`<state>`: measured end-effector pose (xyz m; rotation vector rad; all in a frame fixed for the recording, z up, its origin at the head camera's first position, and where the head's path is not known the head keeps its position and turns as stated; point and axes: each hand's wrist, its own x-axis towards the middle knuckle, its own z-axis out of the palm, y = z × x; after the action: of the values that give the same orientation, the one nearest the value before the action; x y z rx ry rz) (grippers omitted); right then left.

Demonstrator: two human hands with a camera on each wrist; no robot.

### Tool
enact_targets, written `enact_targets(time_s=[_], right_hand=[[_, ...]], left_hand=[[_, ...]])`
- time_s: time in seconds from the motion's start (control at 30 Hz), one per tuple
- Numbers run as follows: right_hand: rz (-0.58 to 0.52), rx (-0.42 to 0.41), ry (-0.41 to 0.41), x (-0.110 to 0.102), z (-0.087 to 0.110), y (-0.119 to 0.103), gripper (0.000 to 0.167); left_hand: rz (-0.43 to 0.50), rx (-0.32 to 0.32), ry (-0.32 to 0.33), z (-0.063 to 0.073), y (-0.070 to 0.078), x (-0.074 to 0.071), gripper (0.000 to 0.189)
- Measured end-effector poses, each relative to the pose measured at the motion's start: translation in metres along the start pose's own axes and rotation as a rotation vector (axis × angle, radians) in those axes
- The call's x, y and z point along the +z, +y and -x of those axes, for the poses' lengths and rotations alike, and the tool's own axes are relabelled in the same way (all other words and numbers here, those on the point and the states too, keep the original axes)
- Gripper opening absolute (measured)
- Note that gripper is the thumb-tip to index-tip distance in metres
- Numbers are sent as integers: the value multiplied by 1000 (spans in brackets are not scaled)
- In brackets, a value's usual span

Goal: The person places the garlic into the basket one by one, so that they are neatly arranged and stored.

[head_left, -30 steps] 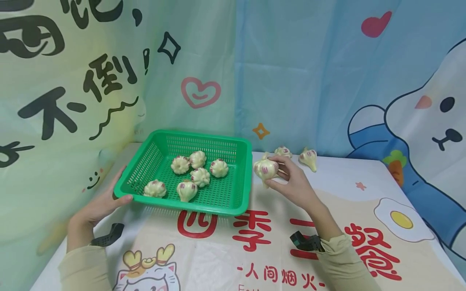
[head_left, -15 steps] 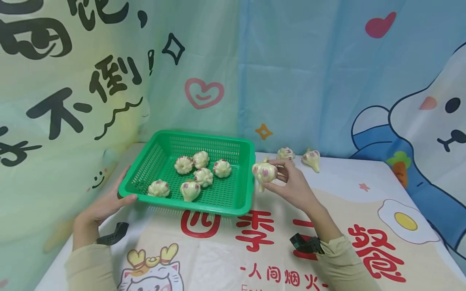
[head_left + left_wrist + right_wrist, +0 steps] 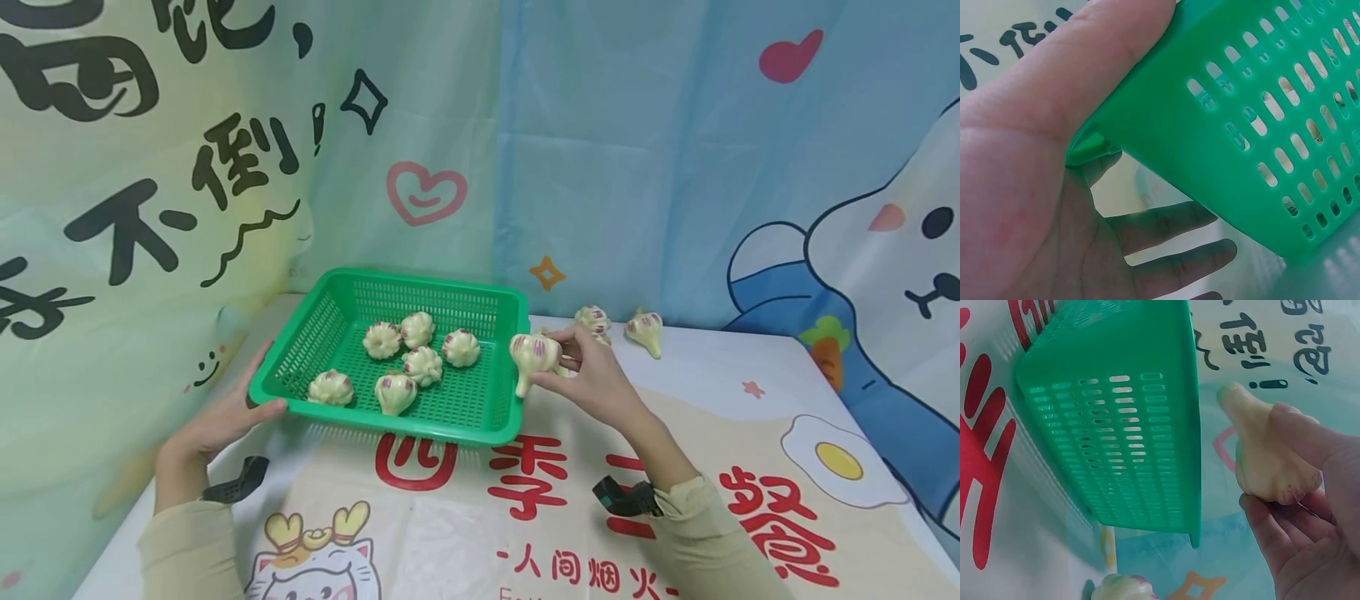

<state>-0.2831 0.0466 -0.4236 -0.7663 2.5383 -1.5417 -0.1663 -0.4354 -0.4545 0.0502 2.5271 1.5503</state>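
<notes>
A green perforated plastic basket (image 3: pixel 468 400) stands on the table with several garlic bulbs in it, one of them a bulb (image 3: pixel 395 392) near its front wall. My left hand (image 3: pixel 213 421) holds the basket's left front corner; in the left wrist view the thumb (image 3: pixel 1104 50) lies over the rim, and the other fingers extend below it. With thumb and fingertips my right hand (image 3: pixel 600 379) pinches a garlic bulb (image 3: pixel 535 357) beside the basket's right rim. Its stem points down in the head view. In the right wrist view this bulb (image 3: pixel 1266 444) is outside the basket wall.
Behind the right hand lie more garlic bulbs on the table, including one (image 3: pixel 592 318) partly overlapped and another (image 3: pixel 644 332) farther right. A printed cloth (image 3: pixel 450 525) covers the table front. Patterned curtains (image 3: pixel 585 150) close off the back and left side.
My right hand has carried the garlic bulb slightly left to the basket's right rim, and its stem has tilted. The left hand keeps its place at the corner. The head view has shifted slightly.
</notes>
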Motion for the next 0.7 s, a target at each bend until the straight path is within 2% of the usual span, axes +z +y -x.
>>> enact_targets(time_s=[0.13,0.37,0.7], right_hand=[[-17,-10,-52,6,-10,-6,65],[116,-106,-174,13,-30,-16,61],[125,-73,-357,13,-59,-29,55]], left_hand=[[-2,3,6,3,-1,-1,91],[-21,28,20,2,-3,-2,90],[7,34,9,-2,-1,0,91]])
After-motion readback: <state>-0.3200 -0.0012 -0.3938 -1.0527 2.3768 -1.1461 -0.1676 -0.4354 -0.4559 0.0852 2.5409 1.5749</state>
